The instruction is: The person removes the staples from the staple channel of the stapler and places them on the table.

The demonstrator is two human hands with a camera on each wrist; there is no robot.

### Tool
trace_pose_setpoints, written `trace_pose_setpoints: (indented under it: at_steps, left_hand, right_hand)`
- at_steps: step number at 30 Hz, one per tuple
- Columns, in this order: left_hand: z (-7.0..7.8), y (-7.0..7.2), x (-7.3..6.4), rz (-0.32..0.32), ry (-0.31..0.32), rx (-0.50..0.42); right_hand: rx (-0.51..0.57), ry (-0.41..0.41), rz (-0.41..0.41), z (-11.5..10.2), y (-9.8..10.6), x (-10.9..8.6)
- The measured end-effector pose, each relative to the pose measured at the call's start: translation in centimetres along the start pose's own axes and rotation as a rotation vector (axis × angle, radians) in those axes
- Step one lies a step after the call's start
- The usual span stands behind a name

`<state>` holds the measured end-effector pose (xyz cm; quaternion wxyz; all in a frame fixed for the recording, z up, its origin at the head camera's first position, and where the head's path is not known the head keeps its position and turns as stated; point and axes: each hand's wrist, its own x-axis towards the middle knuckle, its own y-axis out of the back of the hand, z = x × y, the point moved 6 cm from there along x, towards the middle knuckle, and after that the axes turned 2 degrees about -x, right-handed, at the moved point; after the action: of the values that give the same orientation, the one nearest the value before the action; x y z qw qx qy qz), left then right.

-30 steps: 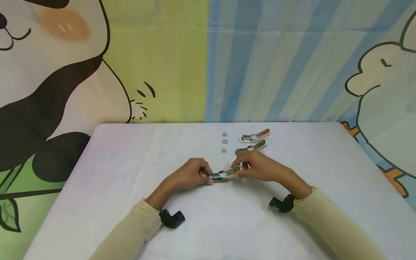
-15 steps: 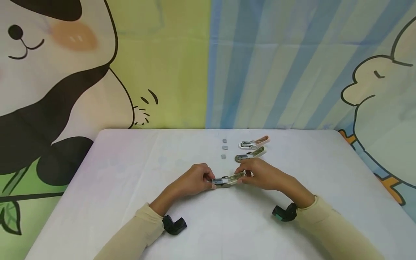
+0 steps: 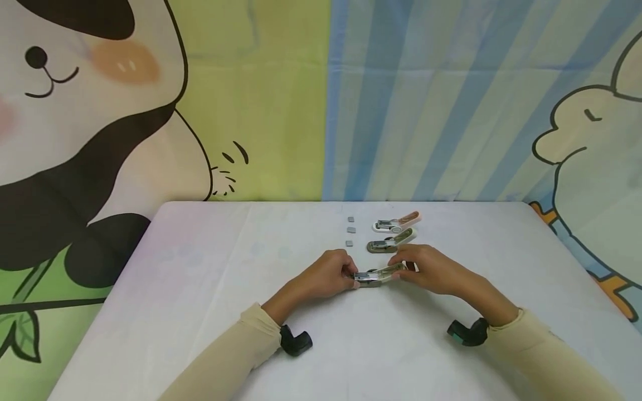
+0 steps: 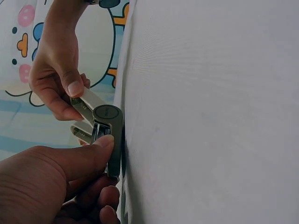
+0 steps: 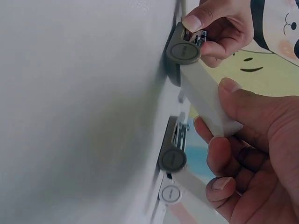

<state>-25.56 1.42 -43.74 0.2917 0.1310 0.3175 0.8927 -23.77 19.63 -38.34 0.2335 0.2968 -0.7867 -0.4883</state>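
Note:
A green-and-white stapler (image 3: 370, 283) lies on the table with its handle swung up and its metal magazine bare. At its front end my left hand (image 3: 328, 274) pinches it, thumb over the magazine in the left wrist view. My right hand (image 3: 433, 270) holds the raised white handle (image 5: 205, 100) between thumb and fingers. Just beyond the right hand lies a second green-and-white stapler (image 3: 382, 247), also with its handle up. Behind that is a pink-and-white stapler (image 3: 388, 225) in the same pose. Whether the magazine holds staples is too small to tell.
Three small grey blocks (image 3: 351, 229), which look like staple strips, lie in a column left of the two far staplers. The white-covered table (image 3: 210, 301) ends at a printed cloth backdrop (image 3: 281, 111). Black cameras (image 3: 296, 341) sit on both wrists.
Both hands and the stapler between them have shifted right along the table. The grips look the same. The head view has tilted a little; the other staplers and grey blocks stay put.

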Motion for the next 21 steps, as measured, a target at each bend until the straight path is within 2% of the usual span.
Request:
trace_pose_setpoints:
  at_steps: [9,15,21]
  left_hand:
    - [1.6,-0.2,2.3,0.030,-0.056,0.086]
    - [1.9,-1.0,2.9,0.016,-0.051,0.126]
    - [2.1,-1.3,3.2,0.046,-0.042,0.167]
  right_hand:
    - [-0.042,-0.047,0.028,1.3,1.7,-0.8]
    - [-0.071,-0.072,0.025,2.1,1.6,-1.3]
    - [-0.108,-0.092,0.052,2.5,1.7,-1.6]
